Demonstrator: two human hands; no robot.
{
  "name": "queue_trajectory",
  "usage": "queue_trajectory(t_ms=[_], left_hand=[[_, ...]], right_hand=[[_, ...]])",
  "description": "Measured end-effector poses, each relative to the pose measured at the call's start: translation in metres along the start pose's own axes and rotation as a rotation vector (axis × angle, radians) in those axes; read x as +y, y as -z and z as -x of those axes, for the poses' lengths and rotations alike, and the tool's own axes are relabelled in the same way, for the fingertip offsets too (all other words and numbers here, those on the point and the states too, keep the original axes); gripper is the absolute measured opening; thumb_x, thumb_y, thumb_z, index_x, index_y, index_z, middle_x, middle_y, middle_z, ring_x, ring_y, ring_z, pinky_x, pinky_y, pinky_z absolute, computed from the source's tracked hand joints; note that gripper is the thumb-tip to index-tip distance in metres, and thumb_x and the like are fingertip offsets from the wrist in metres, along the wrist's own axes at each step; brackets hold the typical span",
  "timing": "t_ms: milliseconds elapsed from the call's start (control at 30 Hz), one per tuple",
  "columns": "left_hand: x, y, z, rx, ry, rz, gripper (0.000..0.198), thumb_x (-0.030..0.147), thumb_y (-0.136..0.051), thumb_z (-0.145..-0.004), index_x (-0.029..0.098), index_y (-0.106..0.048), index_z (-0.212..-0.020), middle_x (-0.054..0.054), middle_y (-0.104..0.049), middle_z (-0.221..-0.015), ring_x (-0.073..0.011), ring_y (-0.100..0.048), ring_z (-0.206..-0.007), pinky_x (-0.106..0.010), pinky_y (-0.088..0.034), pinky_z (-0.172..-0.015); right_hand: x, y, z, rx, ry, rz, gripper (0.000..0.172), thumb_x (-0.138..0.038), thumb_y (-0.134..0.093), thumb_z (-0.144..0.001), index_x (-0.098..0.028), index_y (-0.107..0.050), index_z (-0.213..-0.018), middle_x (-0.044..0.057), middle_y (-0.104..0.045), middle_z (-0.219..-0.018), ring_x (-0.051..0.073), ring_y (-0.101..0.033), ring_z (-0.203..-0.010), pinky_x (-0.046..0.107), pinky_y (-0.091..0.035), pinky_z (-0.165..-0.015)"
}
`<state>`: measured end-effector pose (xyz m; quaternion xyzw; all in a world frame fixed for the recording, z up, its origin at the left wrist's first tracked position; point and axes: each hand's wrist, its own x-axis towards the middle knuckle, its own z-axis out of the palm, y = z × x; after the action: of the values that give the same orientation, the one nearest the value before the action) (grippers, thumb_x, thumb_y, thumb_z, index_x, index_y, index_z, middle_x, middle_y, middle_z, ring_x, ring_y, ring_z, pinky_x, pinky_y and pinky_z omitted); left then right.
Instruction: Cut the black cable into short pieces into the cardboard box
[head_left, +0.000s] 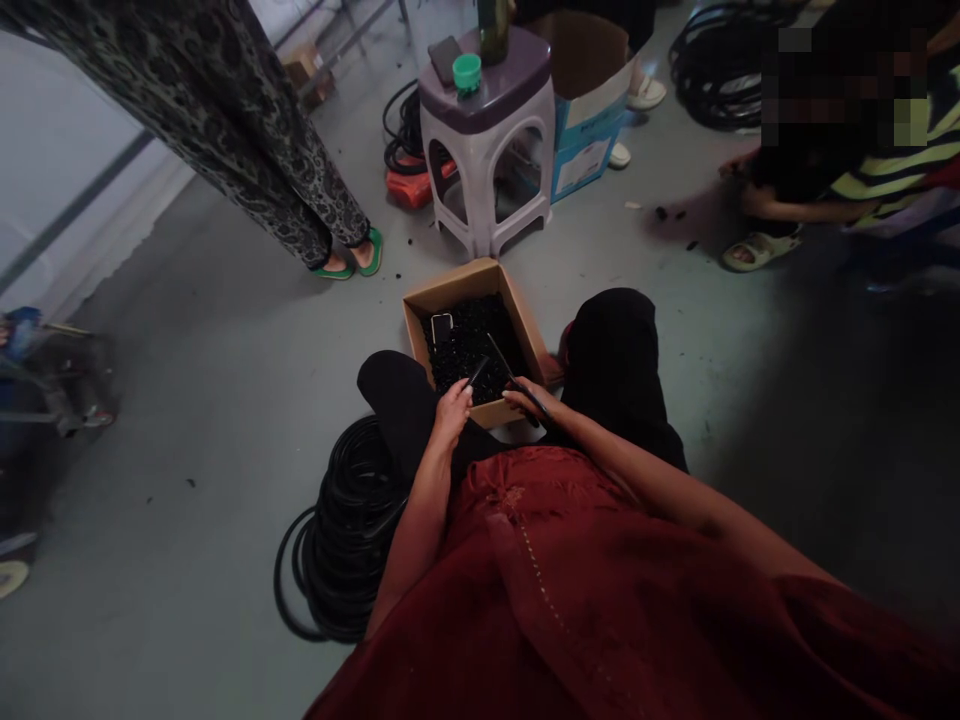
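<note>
My left hand (454, 408) is closed round a short black tube (478, 371), whose end sticks out past the fingers. In my right hand (534, 398) is a long, thin-bladed cutting tool (501, 354) with a dark handle; whether it is a knife or scissors I cannot tell. Both hands are at the near side of an open cardboard box (525, 318) between my knees. Many small black pieces (480, 318) fill its bottom, and a phone-like device (442, 328) lies on them. Beside my left leg rests a coil of black hose (341, 530).
A stool (486, 110) beyond the box bears a green cup (466, 72), a phone and a bottle. Behind it stands a blue-and-white carton (589, 150). One person in patterned trousers (262, 130) stands at left; another sits at right near more coiled hose (712, 70).
</note>
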<state>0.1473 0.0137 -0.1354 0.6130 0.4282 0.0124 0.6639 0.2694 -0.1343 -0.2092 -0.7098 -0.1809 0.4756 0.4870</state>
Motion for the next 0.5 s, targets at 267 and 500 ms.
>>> queue_trajectory(t_ms=[267,500], left_hand=[[0.001,0.004,-0.004,-0.043,0.022,0.174,0.05,0.029,-0.057,-0.085,0.009,-0.049,-0.131,0.005,-0.045,-0.062,-0.0021,-0.035,-0.044,-0.015,-0.023,-0.043],[-0.004,0.005,-0.007,-0.067,0.018,0.14,0.049,0.029,-0.055,-0.086,0.008,-0.049,-0.13,0.005,-0.045,-0.063,-0.002,-0.035,-0.044,-0.016,-0.023,-0.042]], right_hand=[[-0.008,0.002,0.013,-0.086,0.078,0.152,0.051,-0.052,-0.064,-0.076,-0.016,-0.053,-0.111,0.003,-0.062,-0.085,0.017,-0.057,-0.078,0.027,-0.045,-0.067],[-0.007,0.001,0.013,-0.146,0.179,0.28,0.051,-0.054,-0.057,-0.082,-0.015,-0.053,-0.114,0.006,-0.063,-0.096,0.02,-0.057,-0.088,0.029,-0.046,-0.074]])
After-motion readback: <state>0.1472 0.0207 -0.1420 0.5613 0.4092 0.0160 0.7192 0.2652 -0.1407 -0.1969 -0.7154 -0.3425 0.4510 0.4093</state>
